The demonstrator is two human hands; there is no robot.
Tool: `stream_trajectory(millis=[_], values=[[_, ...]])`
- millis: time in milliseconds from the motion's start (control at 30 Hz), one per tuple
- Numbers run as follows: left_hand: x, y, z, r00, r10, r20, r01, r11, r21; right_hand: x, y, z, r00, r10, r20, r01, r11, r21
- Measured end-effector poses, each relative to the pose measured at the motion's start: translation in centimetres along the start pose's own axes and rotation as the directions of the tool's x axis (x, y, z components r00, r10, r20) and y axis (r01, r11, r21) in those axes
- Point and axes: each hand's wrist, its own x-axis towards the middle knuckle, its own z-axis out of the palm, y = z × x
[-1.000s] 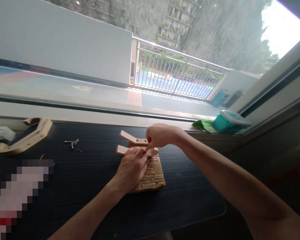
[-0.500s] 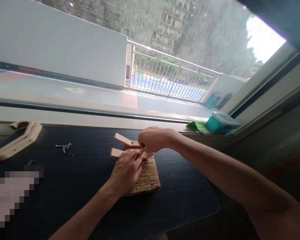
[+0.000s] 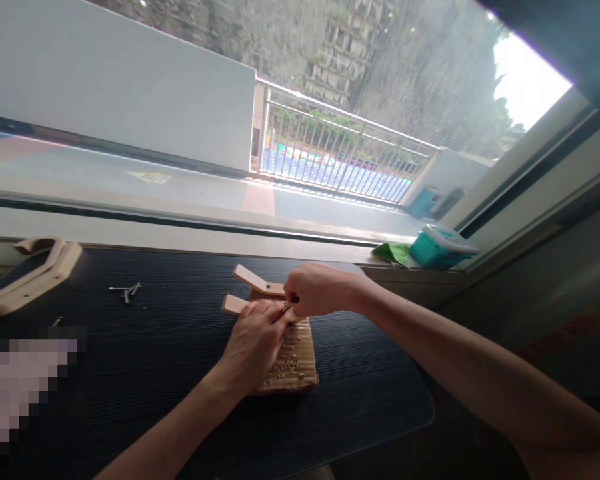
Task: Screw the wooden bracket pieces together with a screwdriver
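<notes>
My right hand (image 3: 315, 290) is a closed fist around a thin screwdriver-like tool (image 3: 295, 299), whose dark end shows at the fist. Its slim shaft slants down toward the fingertips of my left hand (image 3: 257, 337). Those left fingers are bent over and pressing on a pale angled wooden piece (image 3: 234, 304), partly hidden beneath them. Behind it a second angled wooden piece (image 3: 253, 279) with a dark hole lies nearly parallel. Both rest on a cardboard block (image 3: 297, 360) pitted with many small holes. Where the tool's tip meets the wood is hidden.
Several bolts (image 3: 127, 291) lie left on the black table (image 3: 160, 353). A curved wooden frame (image 3: 45, 277) stands at the far left, near a pixelated patch. On the sill are a teal box (image 3: 443, 247) and a green cloth (image 3: 393, 253). The window runs behind.
My right fist has shifted slightly right and lower and turned, so more of the tool's dark end shows. My left hand stays on the wooden piece.
</notes>
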Motion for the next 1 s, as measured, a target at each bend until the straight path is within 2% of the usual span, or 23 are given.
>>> stream_trajectory(millis=[333,533,700,833,1000], values=[[0.1,0.2,0.2,1.0,0.006,0.015,-0.006,0.999,0.049,-0.5,0.6,1.4,0.998,0.0,-0.06,0.004,0.998,0.066],[0.0,0.6,0.2,1.0,0.004,0.013,-0.005,0.997,0.077,-1.1,-0.2,1.8,0.997,-0.018,-0.073,0.011,0.996,-0.093],[-0.1,0.4,0.2,1.0,0.012,0.007,-0.012,0.999,0.041,-0.8,-0.5,0.2,0.998,-0.049,0.027,0.053,0.985,-0.165],[-0.2,0.2,0.2,1.0,0.015,-0.009,-0.015,1.0,0.021,0.3,-1.0,-1.3,0.996,-0.079,0.05,0.089,0.964,-0.251],[-0.4,0.1,0.2,0.999,0.024,-0.028,-0.024,1.0,0.007,2.2,-1.4,-1.6,0.983,-0.122,0.135,0.15,0.964,-0.22]])
